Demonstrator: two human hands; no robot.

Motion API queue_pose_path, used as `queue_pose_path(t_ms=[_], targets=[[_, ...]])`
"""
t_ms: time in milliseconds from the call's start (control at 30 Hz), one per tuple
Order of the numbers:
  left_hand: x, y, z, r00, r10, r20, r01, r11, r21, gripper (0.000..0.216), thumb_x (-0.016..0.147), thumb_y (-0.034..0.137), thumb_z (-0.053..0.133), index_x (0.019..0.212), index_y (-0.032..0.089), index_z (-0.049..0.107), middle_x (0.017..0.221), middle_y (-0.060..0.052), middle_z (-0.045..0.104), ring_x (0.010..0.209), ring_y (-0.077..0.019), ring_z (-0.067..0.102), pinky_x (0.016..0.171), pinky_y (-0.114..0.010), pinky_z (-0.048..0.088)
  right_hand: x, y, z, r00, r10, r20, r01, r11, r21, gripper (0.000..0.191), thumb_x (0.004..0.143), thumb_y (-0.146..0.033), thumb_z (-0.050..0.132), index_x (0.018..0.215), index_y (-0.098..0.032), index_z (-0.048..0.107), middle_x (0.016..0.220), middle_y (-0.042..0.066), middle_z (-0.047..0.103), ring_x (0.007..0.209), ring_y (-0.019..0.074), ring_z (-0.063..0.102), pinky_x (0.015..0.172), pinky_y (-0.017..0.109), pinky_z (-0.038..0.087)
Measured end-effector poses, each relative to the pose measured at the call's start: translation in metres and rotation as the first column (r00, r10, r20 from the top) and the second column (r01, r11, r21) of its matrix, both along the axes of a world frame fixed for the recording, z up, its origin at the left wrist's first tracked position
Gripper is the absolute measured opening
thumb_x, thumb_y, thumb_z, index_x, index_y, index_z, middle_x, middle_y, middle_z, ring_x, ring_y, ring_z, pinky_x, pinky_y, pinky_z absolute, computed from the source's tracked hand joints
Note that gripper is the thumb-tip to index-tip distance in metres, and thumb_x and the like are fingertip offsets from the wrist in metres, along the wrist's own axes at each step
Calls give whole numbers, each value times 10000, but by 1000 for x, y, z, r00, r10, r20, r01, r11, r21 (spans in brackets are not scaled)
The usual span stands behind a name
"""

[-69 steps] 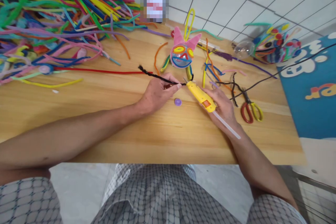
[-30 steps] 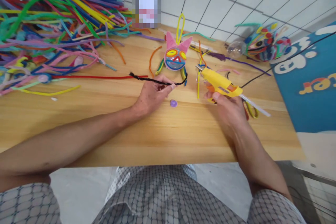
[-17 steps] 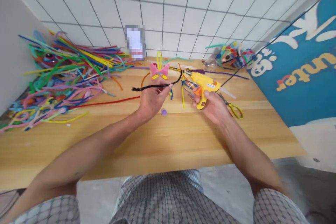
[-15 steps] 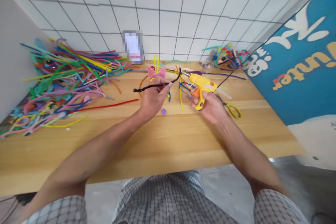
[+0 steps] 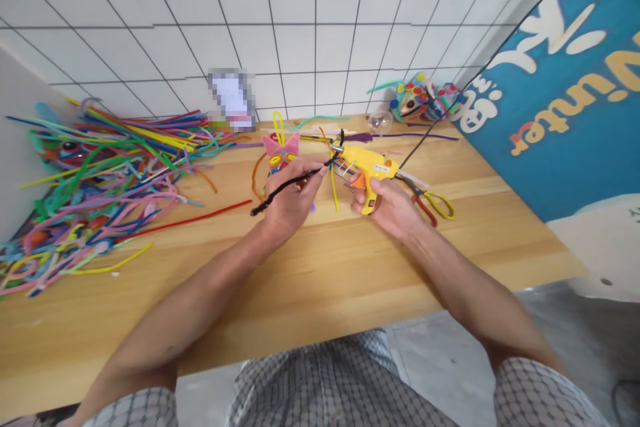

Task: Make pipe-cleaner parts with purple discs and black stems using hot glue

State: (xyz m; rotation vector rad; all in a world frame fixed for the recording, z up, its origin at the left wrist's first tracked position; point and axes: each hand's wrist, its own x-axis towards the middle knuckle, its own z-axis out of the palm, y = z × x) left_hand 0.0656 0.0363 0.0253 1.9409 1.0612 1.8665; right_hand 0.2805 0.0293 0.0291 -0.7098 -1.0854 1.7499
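Between the fingertips of my left hand point(image 5: 290, 197) is a black pipe cleaner point(image 5: 280, 193), its tail running back across the hand to the lower left. My right hand point(image 5: 393, 203) is wrapped round the handle of a yellow hot glue gun point(image 5: 367, 163). The gun's nozzle points left and sits at the pipe cleaner's far end; whether they touch I cannot tell. Just beyond my left hand lies a small craft figure with pink ears point(image 5: 281, 145) and yellow eye rings, partly hidden by the hand. A purple bead or button shows slightly beside the left fingers.
A heap of coloured pipe cleaners point(image 5: 120, 173) covers the table's left side. Scissors point(image 5: 440, 205) with a yellow handle lie right of the glue gun. A blurred phone-like object point(image 5: 233, 100) leans on the tiled wall. A clear ball point(image 5: 380, 122) and button-covered figures point(image 5: 425, 99) stand behind.
The glue gun's nozzle has come to the black pipe cleaner's far end. My left hand sits slightly lower, showing more of the pink-eared figure. The camera view has shifted.
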Motion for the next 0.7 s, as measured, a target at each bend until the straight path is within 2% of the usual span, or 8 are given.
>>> queue_pose_path(t_ms=[167,300,533,700], targets=[[0,1,-1,1000,13,-13,-13,1000,13,59,980,263,747,947,235,787,1004,-50,850,859,-167,800,720,-281,655,-1,-2,0,1000,13,20,-13,1000,11,311,837,-480,830,879,-196,709,702,-13,634,629,143,592,652,307,499],[0,1,-1,999,-8,-37,10,998,62,51,971,193,742,959,228,777,998,-44,852,903,-170,813,779,-287,663,-1,0,-3,999,9,36,-9,1000,-7,318,833,-470,834,886,-184,708,699,-7,646,624,141,601,651,308,498],[1,2,0,1000,-6,-6,7,998,65,60,977,201,739,961,241,781,1031,-47,855,972,-190,821,856,-326,675,0,1,-8,998,-6,60,8,1000,-30,305,837,-468,825,910,-193,717,697,-3,678,613,147,612,636,311,505],[4,2,0,999,4,40,-5,1000,20,55,984,273,747,958,235,777,1021,-55,854,881,-170,809,676,-274,643,0,0,-7,998,-1,56,3,1000,-31,295,842,-453,814,911,-188,708,696,-6,665,611,142,607,641,310,500]])
